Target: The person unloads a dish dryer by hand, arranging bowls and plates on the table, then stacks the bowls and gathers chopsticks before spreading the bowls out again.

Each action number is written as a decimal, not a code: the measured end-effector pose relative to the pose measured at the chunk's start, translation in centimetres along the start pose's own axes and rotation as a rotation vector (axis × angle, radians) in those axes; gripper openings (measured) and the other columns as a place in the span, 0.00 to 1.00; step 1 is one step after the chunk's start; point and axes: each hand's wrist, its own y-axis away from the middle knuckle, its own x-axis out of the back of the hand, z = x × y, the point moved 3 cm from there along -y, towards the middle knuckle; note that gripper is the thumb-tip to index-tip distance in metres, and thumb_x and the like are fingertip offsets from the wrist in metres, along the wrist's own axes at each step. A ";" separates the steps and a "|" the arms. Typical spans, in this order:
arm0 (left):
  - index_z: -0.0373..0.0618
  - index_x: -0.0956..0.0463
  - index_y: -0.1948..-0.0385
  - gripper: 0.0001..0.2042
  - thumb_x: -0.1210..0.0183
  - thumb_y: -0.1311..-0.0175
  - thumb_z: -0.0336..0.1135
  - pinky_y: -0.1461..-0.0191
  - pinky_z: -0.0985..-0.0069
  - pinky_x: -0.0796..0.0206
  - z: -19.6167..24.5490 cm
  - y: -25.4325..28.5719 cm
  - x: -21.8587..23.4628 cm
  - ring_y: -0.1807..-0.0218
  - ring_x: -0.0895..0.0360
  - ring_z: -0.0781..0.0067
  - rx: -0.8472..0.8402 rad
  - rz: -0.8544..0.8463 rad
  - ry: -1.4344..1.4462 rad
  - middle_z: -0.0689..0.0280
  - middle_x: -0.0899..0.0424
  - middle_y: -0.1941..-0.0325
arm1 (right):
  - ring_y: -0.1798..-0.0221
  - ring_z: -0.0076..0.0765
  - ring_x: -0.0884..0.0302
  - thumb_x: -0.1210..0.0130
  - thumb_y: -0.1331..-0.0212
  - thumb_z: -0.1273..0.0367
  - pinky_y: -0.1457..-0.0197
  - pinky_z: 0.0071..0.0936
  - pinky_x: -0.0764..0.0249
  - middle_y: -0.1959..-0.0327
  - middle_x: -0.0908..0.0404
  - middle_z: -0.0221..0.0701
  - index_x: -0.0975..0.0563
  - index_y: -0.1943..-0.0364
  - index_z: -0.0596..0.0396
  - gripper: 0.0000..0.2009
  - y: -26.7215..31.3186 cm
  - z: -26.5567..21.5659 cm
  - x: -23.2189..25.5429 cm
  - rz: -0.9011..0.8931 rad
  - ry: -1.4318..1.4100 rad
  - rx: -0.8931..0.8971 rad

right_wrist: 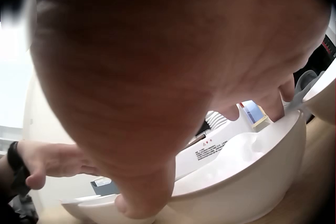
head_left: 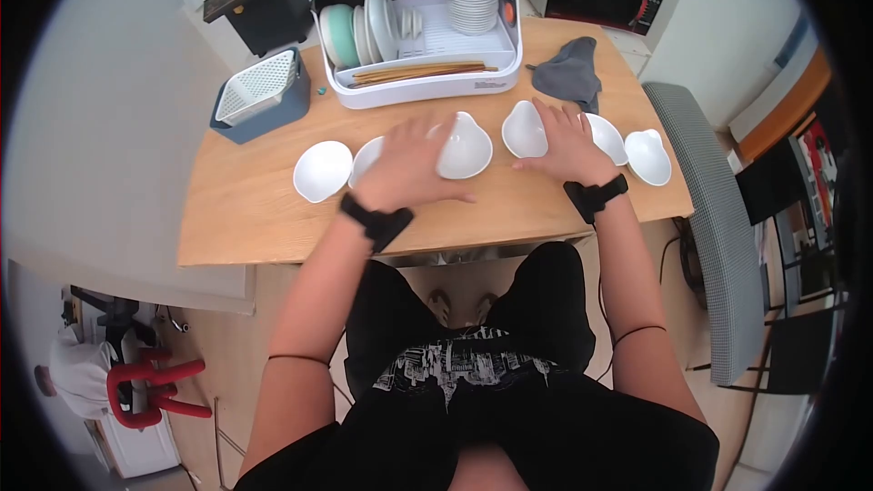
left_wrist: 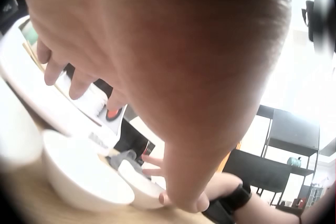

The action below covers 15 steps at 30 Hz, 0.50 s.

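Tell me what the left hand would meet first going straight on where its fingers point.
Probably the rack; depth is unclear, so if the left hand is low, it may catch a bowl first.

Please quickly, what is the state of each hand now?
Left hand: open, holding nothing.
Right hand: spread over a white bowl; whether it grips the bowl cannot be told.

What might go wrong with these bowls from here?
The right hand is among closely spaced bowls, so it might knock one into its neighbour. The rightmost bowl sits near the edge of the table, so a nudge could send it off. The left hand partly hides another bowl in the head view, so it might be bumped.
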 end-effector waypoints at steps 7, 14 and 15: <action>0.39 0.46 0.15 0.66 0.29 0.51 0.77 0.13 0.30 0.70 1.0 -4.1 -3.3 0.22 0.34 0.37 0.168 -0.166 -0.138 0.37 0.25 0.31 | 0.22 0.62 0.34 0.19 0.55 0.47 0.16 0.56 0.43 0.29 0.26 0.53 0.40 0.17 0.52 0.60 -0.9 -0.8 0.2 -0.067 -0.022 -0.111; 0.44 0.45 0.15 0.62 0.28 0.50 0.70 0.14 0.34 0.64 -0.7 -4.4 -3.4 0.26 0.31 0.37 0.147 -0.026 -0.093 0.39 0.24 0.33 | 0.31 0.65 0.26 0.22 0.56 0.50 0.24 0.53 0.31 0.34 0.23 0.55 0.37 0.18 0.55 0.58 2.0 5.7 5.5 0.179 -0.053 -0.199; 0.44 0.44 0.15 0.61 0.27 0.50 0.68 0.15 0.35 0.62 -0.8 -3.9 -1.8 0.26 0.31 0.37 0.136 0.059 -0.072 0.40 0.24 0.33 | 0.31 0.65 0.26 0.22 0.56 0.50 0.24 0.53 0.31 0.34 0.23 0.55 0.37 0.18 0.55 0.58 2.3 6.4 5.7 0.179 -0.049 -0.203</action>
